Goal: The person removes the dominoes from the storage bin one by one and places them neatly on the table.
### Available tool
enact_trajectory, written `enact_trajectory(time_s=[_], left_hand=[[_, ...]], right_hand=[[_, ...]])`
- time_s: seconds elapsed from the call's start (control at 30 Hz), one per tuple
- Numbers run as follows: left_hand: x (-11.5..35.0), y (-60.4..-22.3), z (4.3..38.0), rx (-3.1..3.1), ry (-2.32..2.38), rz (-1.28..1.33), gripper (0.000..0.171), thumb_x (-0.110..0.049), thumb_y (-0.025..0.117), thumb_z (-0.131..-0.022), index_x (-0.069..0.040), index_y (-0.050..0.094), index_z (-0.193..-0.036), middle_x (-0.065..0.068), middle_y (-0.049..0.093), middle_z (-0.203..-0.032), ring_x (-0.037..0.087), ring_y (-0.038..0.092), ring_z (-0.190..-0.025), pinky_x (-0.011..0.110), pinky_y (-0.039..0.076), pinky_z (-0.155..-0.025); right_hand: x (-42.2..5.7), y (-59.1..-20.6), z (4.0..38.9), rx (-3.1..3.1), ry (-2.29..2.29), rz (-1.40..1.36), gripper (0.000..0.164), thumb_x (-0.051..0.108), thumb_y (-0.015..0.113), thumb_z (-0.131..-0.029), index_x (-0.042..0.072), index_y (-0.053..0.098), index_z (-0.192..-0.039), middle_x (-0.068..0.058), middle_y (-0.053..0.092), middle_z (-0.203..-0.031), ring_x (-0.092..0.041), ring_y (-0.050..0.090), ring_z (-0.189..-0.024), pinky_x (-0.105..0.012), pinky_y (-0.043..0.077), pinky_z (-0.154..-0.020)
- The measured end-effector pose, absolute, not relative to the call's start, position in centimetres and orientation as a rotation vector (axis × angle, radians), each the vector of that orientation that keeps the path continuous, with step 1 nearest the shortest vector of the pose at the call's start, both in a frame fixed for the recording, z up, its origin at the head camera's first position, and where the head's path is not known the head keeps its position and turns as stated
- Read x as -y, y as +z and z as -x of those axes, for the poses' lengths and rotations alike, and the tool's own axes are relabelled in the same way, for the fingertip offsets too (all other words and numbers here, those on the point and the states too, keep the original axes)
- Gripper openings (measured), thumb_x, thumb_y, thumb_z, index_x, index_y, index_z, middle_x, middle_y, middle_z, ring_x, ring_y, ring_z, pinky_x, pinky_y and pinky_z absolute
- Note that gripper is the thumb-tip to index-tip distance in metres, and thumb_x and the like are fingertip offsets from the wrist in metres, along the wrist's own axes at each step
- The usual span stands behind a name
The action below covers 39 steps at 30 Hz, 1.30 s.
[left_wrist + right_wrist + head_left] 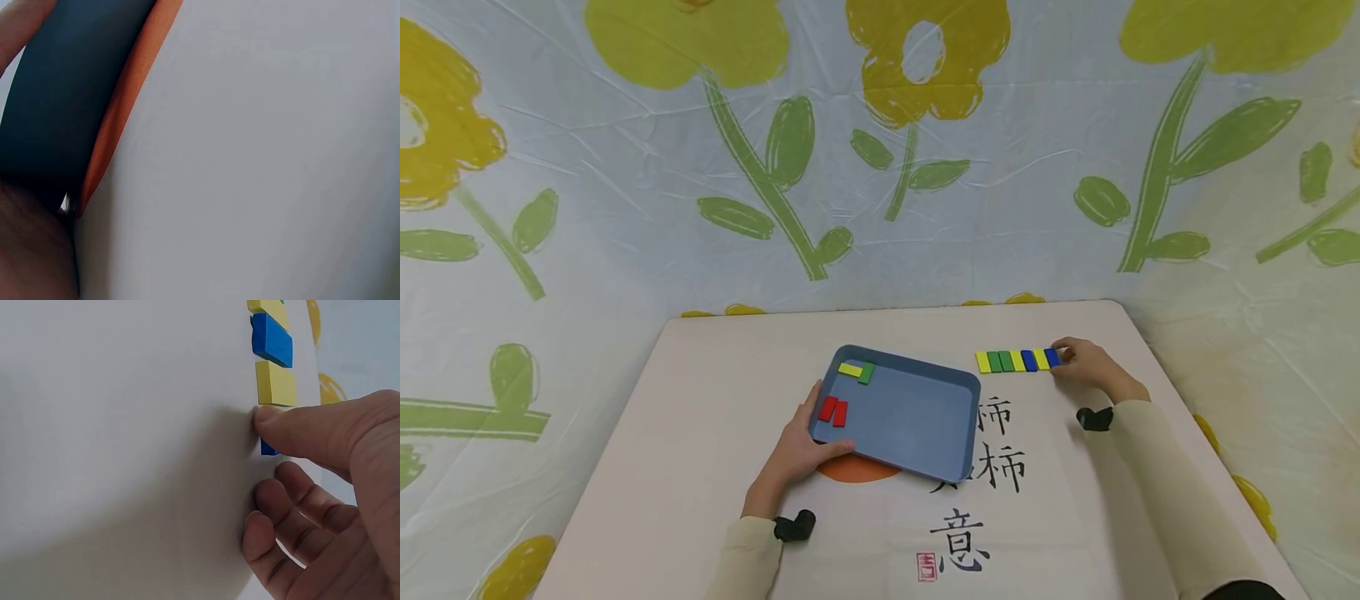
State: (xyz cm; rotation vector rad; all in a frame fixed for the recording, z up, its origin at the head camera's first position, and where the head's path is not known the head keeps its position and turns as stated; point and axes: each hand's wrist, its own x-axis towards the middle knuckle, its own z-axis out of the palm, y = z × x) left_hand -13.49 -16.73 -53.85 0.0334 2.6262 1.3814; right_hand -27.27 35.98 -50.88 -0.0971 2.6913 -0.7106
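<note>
A blue-grey tray (902, 417) lies tilted on the table. My left hand (801, 448) holds it at its near left corner, thumb over the near rim and fingers along the left side; its palm lies against the tray's wall (56, 94) in the left wrist view. At the back right, my right hand (1092, 367) pinches the blue block (1052, 357) at the right end of a row. In the right wrist view the thumb covers most of that blue block (269, 449), beside a yellow block (275, 384). The other fingers curl loosely near the table.
Inside the tray lie a yellow block (850, 370), a green block (866, 373) and two red blocks (840, 414). The row on the table holds several yellow, green and blue blocks, including a green block (995, 362). Black characters (961, 542) and an orange shape (857, 471) mark the cloth.
</note>
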Motion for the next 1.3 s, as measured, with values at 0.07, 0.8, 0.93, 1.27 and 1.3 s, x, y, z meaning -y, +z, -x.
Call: enact_trajectory(time_s=[0.07,0.8,0.93,1.27,1.3], left_hand=[[16.7,-53.9,13.5,-2.623,1.381,-0.029,0.111,-0.057,0.081,-0.067,-0.046,0.009,-0.152,-0.005,0.025,-0.158,0.031,0.018,-0.147,0.061,0.032,-0.110],[16.7,-53.9,13.3,-2.615,1.390,-0.014,0.111,-0.056,0.081,-0.068,-0.048,0.008,-0.151,-0.004,0.023,-0.159,0.033,0.013,-0.148,0.063,0.031,-0.110],[16.7,-53.8,13.4,-2.619,1.375,-0.012,0.110,-0.057,0.081,-0.068,-0.050,0.008,-0.150,-0.004,0.023,-0.159,0.032,0.015,-0.148,0.062,0.032,-0.109],[16.7,-53.9,13.6,-2.618,1.366,-0.010,0.110,-0.059,0.081,-0.067,-0.052,0.007,-0.149,-0.005,0.023,-0.158,0.031,0.017,-0.148,0.061,0.032,-0.109],[16.7,-53.9,13.6,-2.619,1.365,-0.011,0.110,-0.059,0.081,-0.067,-0.052,0.007,-0.149,-0.005,0.023,-0.159,0.031,0.016,-0.148,0.061,0.032,-0.110]], right_hand=[[-36.1,-50.8,27.2,-2.690,-0.707,0.095,0.058,0.023,0.068,-0.087,-0.002,0.046,-0.135,-0.034,0.053,-0.123,-0.040,0.056,-0.102,-0.055,0.049,-0.088],[-28.1,-46.5,27.2,-2.788,-0.822,0.331,0.062,0.021,0.066,-0.091,0.001,0.039,-0.143,-0.028,0.054,-0.123,-0.041,0.059,-0.105,-0.049,0.053,-0.079],[-24.7,-46.3,27.1,-2.746,-0.854,0.448,0.063,0.023,0.067,-0.090,0.002,0.041,-0.143,-0.027,0.055,-0.123,-0.035,0.062,-0.099,-0.047,0.054,-0.079],[-16.7,-45.0,26.0,-2.666,-0.946,0.725,0.060,0.024,0.070,-0.089,0.007,0.046,-0.141,-0.021,0.057,-0.121,-0.027,0.064,-0.091,-0.042,0.055,-0.078],[-16.0,-45.0,25.8,-2.654,-0.948,0.747,0.059,0.025,0.070,-0.089,0.008,0.046,-0.141,-0.020,0.058,-0.120,-0.026,0.064,-0.091,-0.041,0.055,-0.078]])
